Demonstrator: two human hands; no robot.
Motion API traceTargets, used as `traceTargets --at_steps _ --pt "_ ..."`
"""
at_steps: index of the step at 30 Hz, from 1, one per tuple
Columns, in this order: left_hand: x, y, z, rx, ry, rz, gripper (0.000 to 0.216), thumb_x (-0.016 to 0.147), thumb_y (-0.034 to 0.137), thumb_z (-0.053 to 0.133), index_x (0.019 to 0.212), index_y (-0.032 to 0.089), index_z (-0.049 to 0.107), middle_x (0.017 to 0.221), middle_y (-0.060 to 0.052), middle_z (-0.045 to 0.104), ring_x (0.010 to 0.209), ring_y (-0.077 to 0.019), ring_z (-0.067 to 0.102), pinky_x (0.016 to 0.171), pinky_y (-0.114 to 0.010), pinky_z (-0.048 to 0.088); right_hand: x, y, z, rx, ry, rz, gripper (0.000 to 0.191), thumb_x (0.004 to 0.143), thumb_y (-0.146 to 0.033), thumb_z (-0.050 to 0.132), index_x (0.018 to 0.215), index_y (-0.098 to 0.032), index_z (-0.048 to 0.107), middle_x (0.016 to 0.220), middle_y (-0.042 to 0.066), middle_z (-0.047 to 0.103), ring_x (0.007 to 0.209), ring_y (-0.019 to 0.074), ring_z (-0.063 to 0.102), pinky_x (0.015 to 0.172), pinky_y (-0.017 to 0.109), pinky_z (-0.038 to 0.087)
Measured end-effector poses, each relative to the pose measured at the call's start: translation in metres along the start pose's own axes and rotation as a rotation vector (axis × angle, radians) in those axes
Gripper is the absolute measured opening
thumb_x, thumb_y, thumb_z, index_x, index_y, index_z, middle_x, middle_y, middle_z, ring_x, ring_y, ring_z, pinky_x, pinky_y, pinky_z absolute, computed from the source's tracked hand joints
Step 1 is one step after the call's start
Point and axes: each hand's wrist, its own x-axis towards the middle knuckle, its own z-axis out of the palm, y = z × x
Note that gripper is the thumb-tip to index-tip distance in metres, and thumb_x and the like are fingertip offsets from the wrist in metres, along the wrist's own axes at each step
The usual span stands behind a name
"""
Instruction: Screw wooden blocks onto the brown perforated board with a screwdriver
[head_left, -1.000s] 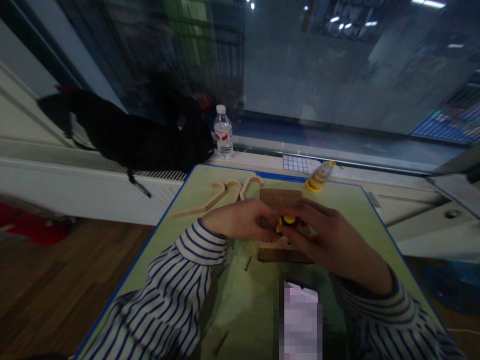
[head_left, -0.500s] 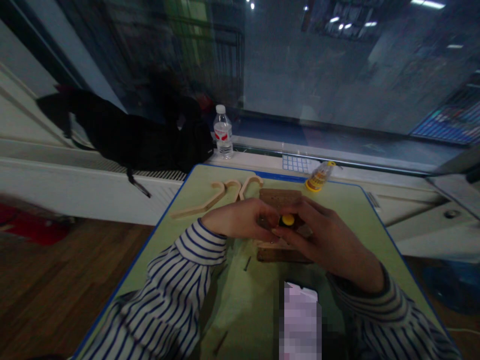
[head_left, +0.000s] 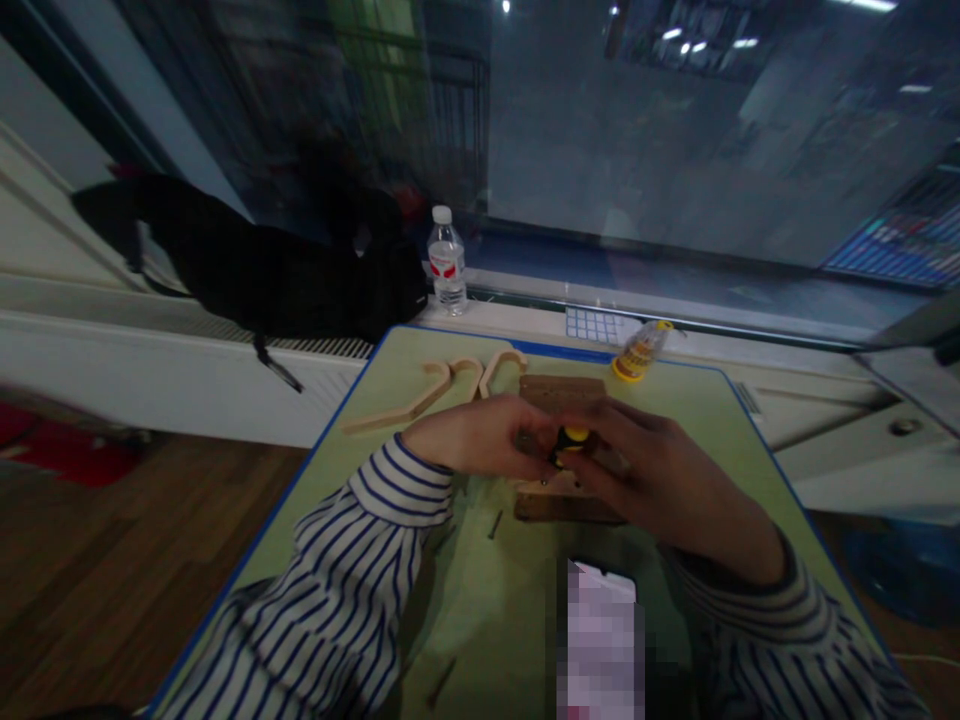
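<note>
Over brown wooden blocks (head_left: 562, 391) on the table, my two hands meet. My right hand (head_left: 637, 455) is closed, thumb and fingers around the yellow-and-black handle of a screwdriver (head_left: 575, 436); its tip is hidden. Close against it is my left hand (head_left: 499, 437), fingers curled and pressed together, with what they grip hidden. Beneath the hands lies a paler wooden piece (head_left: 531, 487), with small dark spots by the fingertips. One screw (head_left: 495, 524) rests left of the blocks, another (head_left: 442, 683) nearer the front.
Pale wooden hook-shaped pieces (head_left: 420, 408) lie at the table's back left. A yellow-capped clear container (head_left: 637, 357) stands at the back right edge. A phone (head_left: 604, 640) lies in front. On the sill are a water bottle (head_left: 447, 265) and a black bag (head_left: 277, 275).
The screwdriver handle has turned and tilted slightly in my right hand, with more of its black part showing. My left hand stays nearly still.
</note>
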Motion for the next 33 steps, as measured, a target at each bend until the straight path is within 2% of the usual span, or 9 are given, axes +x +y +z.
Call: traceTargets --at_steps 5,9,15,19,22,26,33 --pt "0.000 0.001 0.001 -0.015 -0.040 -0.019 0.025 0.081 0.017 0.059 0.103 0.013 0.068 0.085 -0.001 0.067 0.071 -0.0117 0.057 0.063 -0.021 0.042 0.001 0.000 0.005 -0.078 0.009 0.049 0.020 0.093 -0.034 0.053 0.108 -0.020 0.052 0.093 0.006 0.067 0.071 0.0172 0.066 0.059 0.029 0.048" --pt "0.001 0.002 0.000 -0.039 -0.042 -0.017 0.025 0.081 0.019 0.061 0.105 0.014 0.067 0.091 -0.002 0.069 0.077 -0.0130 0.060 0.071 -0.023 0.045 0.001 0.000 0.007 -0.108 0.017 0.066 0.024 0.093 -0.041 0.054 0.104 -0.020 0.052 0.091 0.006 0.067 0.070 0.0178 0.065 0.056 0.029 0.047" --pt "0.000 0.003 -0.001 -0.030 0.005 -0.006 0.028 0.082 0.032 0.067 0.103 0.015 0.068 0.092 -0.003 0.070 0.083 -0.0147 0.061 0.076 -0.024 0.045 0.001 -0.002 0.002 -0.048 0.010 0.035 0.031 0.091 -0.040 0.056 0.113 -0.019 0.051 0.103 0.009 0.067 0.087 0.0232 0.067 0.070 0.036 0.053" --pt "0.000 0.003 -0.001 -0.046 0.026 0.004 0.024 0.081 0.031 0.068 0.099 0.015 0.069 0.086 -0.002 0.070 0.079 -0.0145 0.060 0.074 -0.024 0.045 -0.001 -0.003 -0.005 0.041 0.015 -0.025 0.041 0.088 -0.026 0.059 0.127 -0.020 0.046 0.117 0.010 0.065 0.102 0.0217 0.064 0.079 0.034 0.054" --pt "0.000 0.002 -0.001 -0.048 0.012 0.015 0.021 0.082 0.028 0.067 0.098 0.015 0.070 0.086 -0.002 0.070 0.078 -0.0147 0.061 0.073 -0.024 0.046 -0.003 -0.004 -0.007 0.075 0.002 -0.055 0.041 0.089 -0.017 0.056 0.128 -0.023 0.048 0.117 0.007 0.066 0.106 0.0202 0.063 0.085 0.034 0.053" --pt "0.001 0.001 0.000 -0.048 -0.016 0.030 0.022 0.084 0.025 0.063 0.101 0.014 0.071 0.085 -0.002 0.071 0.076 -0.0137 0.061 0.071 -0.023 0.046 -0.002 -0.003 -0.004 0.075 0.002 -0.041 0.032 0.091 -0.017 0.054 0.122 -0.024 0.053 0.110 0.006 0.068 0.098 0.0193 0.065 0.081 0.034 0.054" --pt "0.000 0.005 0.001 -0.049 -0.053 0.012 0.026 0.083 0.017 0.059 0.107 0.014 0.069 0.092 -0.003 0.070 0.078 -0.0133 0.061 0.071 -0.022 0.046 0.000 -0.002 0.002 -0.005 0.035 0.036 0.021 0.092 -0.033 0.056 0.110 -0.020 0.054 0.092 0.004 0.064 0.075 0.0167 0.064 0.062 0.029 0.050"
